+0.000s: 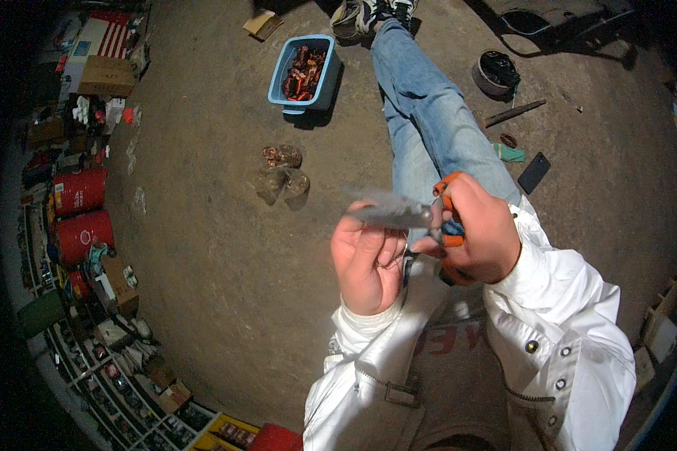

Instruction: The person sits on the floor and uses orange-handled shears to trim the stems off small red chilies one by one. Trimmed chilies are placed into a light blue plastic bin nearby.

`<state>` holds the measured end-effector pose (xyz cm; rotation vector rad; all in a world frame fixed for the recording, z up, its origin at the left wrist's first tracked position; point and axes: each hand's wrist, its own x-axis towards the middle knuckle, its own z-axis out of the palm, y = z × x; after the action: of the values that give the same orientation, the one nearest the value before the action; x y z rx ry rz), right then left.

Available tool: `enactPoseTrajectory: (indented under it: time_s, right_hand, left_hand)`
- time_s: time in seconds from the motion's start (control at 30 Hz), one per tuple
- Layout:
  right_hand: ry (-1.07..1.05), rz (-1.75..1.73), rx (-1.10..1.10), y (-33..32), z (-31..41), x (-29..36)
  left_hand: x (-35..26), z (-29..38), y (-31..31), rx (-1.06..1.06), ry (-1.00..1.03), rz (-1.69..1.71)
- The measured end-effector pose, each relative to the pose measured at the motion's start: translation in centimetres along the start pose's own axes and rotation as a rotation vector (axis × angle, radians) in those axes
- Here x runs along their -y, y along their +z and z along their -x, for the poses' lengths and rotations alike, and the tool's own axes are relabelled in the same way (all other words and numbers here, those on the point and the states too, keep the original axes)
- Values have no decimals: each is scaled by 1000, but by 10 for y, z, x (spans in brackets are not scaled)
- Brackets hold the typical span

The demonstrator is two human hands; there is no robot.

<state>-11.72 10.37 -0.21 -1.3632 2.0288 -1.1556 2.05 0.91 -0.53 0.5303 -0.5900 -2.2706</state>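
Note:
My right hand (482, 234) is closed on the orange handles of a pair of scissors or snips (398, 216), whose metal blades are blurred and point left. Just under the blades is my left hand (369, 259), palm up with curled fingers. A thin wire or thread (407, 242) shows by its fingertips; whether they pinch it or the blade tip is not plain. Both hands are above my outstretched legs in blue jeans (423, 113). On the floor to the left lie bundles of copper-coloured wire (282, 156) and clear bags (276, 183).
A blue plastic tub (330, 73) of copper-coloured scraps stands beyond the bundles. To the right are a round dark container (492, 84), a rod (513, 114), a green cloth or packet (509, 153) and a phone (534, 172). Red containers (83, 234) and shelving (99, 363) line the left.

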Motion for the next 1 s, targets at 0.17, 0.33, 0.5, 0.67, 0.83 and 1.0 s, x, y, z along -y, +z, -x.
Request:
enactPoseTrajectory:
  time_s: [0.17,0.33,0.5,0.67,0.83,1.0]
  right_hand:
    - [138,-106,60,-7,-1,1]
    - [-80,99,27,-6,-2,3]
    - [-101,191,23,-7,-1,5]
    - [-108,199,1,-7,0,4]
    - [-124,241,-39,-4,0,4]
    - [-129,240,-38,-2,0,3]
  left_hand:
    - [2,-4,0,39,57,-23]
    - [1,-1,0,-29,56,-21]
    - [2,3,-2,-128,78,-89]
    - [5,5,-5,-101,121,-186]
    - [5,6,-4,-120,144,-250]
    - [6,5,-2,-144,165,-258]
